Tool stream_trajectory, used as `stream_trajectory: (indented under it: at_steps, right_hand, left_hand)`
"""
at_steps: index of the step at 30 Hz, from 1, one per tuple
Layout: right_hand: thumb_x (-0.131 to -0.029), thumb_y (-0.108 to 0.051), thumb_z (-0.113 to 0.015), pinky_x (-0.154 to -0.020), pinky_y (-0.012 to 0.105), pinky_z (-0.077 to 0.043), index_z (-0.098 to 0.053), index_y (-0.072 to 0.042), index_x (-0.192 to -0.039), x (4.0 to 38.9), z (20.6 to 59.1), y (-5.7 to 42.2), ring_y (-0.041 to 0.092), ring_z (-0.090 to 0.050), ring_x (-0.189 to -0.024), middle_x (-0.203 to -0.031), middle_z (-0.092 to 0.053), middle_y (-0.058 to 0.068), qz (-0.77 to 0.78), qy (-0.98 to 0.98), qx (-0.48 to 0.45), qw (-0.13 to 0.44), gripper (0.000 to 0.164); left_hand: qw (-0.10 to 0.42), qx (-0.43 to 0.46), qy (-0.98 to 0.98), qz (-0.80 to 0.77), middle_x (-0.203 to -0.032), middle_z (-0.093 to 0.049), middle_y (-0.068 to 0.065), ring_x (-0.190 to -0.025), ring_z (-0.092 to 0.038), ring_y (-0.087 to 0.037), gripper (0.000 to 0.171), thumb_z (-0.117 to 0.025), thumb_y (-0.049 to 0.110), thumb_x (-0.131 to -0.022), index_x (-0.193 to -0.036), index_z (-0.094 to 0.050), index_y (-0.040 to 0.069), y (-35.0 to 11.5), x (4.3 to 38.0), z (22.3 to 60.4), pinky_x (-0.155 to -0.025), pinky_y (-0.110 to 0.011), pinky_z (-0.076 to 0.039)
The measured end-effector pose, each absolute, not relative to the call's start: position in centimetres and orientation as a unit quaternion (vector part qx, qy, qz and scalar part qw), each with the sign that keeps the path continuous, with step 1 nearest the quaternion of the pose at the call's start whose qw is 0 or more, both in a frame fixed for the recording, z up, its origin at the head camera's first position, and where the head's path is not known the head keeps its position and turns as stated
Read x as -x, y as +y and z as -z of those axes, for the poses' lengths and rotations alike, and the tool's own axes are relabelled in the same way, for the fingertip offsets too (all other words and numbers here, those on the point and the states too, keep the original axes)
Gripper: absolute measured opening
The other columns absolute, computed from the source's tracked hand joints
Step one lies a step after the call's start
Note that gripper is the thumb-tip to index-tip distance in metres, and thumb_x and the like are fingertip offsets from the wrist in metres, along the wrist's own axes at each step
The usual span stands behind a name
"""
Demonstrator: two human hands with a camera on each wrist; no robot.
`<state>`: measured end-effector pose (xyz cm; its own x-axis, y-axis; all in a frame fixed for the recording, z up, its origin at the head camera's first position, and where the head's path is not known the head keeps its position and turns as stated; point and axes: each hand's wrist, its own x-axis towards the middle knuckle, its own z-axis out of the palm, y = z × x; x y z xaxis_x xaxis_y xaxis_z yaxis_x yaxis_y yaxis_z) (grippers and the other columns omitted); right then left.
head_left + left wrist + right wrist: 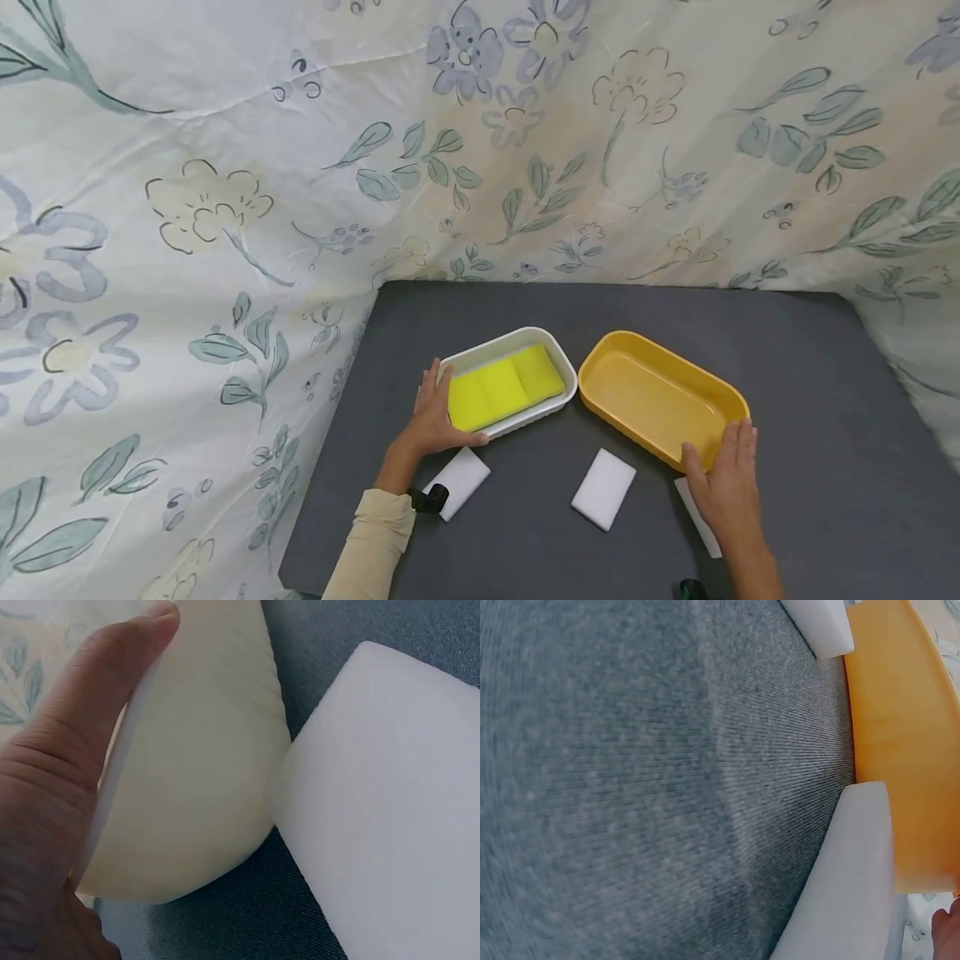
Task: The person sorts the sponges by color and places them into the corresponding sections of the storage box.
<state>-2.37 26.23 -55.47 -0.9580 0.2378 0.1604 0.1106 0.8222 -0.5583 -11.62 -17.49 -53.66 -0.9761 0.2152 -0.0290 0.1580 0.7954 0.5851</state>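
Note:
A white tray (536, 335) holds yellow sponges (491, 389) laid side by side. My left hand (433, 421) spans its left corner, thumb along the near side, fingers at the left end. In the left wrist view, the thumb (97, 697) lies against the outer wall of that tray (187, 765). To the right is a yellow tray (660, 392) with nothing in it. My right hand (727, 487) touches its near right corner, thumb and fingers spread and fairly straight. Only a fingertip (949, 930) shows in the right wrist view, by the yellow tray (900, 712).
Three white sponge blocks lie on the dark grey table (525, 533): one block (459, 482) near the left wrist, one block (603, 489) in the middle, one block (697, 518) partly under the right hand. Floral cloth (480, 167) hangs behind and at the sides.

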Motion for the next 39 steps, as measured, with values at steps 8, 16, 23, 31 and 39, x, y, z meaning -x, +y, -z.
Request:
stream_trajectory:
  at_steps: [8, 16, 23, 31, 39]
  right_hand:
    - [-0.091, -0.038, -0.047, -0.104, 0.049, -0.004, -0.003, 0.003, -0.142, 2.3, 55.2, 26.4, 0.027, 0.010, -0.134, -0.149, 0.011, 0.011, -0.273, -0.952, 0.090, 0.110, 0.079]
    - [-0.085, -0.048, -0.055, -0.099, 0.058, -0.007, 0.000, 0.002, -0.143, 2.5, 55.5, 26.3, 0.030, 0.015, -0.132, -0.147, 0.015, 0.014, -0.269, -0.954, 0.076, 0.104, 0.095]
    - [-0.078, -0.048, -0.065, -0.100, 0.056, -0.006, -0.001, 0.005, -0.142, 2.5, 55.7, 26.5, 0.032, 0.013, -0.132, -0.147, 0.011, 0.018, -0.279, -0.949, 0.061, 0.131, 0.104]
    - [-0.078, -0.047, -0.065, -0.100, 0.057, -0.007, -0.001, 0.005, -0.142, 2.6, 55.4, 26.4, 0.029, 0.015, -0.132, -0.148, 0.011, 0.017, -0.285, -0.948, 0.061, 0.129, 0.104]
    - [-0.077, -0.046, -0.067, -0.099, 0.059, -0.008, -0.003, 0.004, -0.142, 2.6, 55.5, 26.3, 0.033, 0.013, -0.132, -0.148, 0.013, 0.016, -0.296, -0.945, 0.062, 0.128, 0.104]
  left_hand:
    - [0.053, -0.090, 0.946, -0.306, -0.150, 0.011, -0.006, -0.134, 0.009, -0.028, 0.133, -0.072, 0.070, -0.047, -0.146, -0.003, 0.014, -17.2, 11.0, 52.9, -0.103, -0.052, -0.005]
    - [-0.070, -0.070, 0.916, -0.390, -0.150, 0.001, -0.003, -0.135, 0.006, -0.026, 0.108, -0.073, 0.057, -0.062, -0.145, -0.017, 0.017, -17.0, 7.9, 53.8, -0.095, -0.063, -0.016]
    - [-0.161, -0.010, 0.903, -0.398, -0.134, -0.034, -0.009, -0.120, -0.030, -0.026, 0.080, -0.074, 0.043, -0.070, -0.136, -0.040, 0.014, -16.6, 2.7, 55.8, -0.088, -0.052, -0.032]
    - [-0.023, -0.024, 0.958, -0.283, -0.117, -0.047, -0.005, -0.103, -0.041, -0.024, 0.090, -0.080, 0.048, -0.057, -0.133, -0.042, 0.018, -15.7, -1.0, 56.5, -0.074, -0.044, -0.035]
    - [0.051, -0.096, 0.955, -0.276, -0.114, -0.048, -0.003, -0.093, -0.045, -0.019, 0.094, -0.077, 0.023, -0.057, -0.139, -0.033, 0.016, -15.3, -0.3, 55.1, -0.067, -0.039, -0.039]
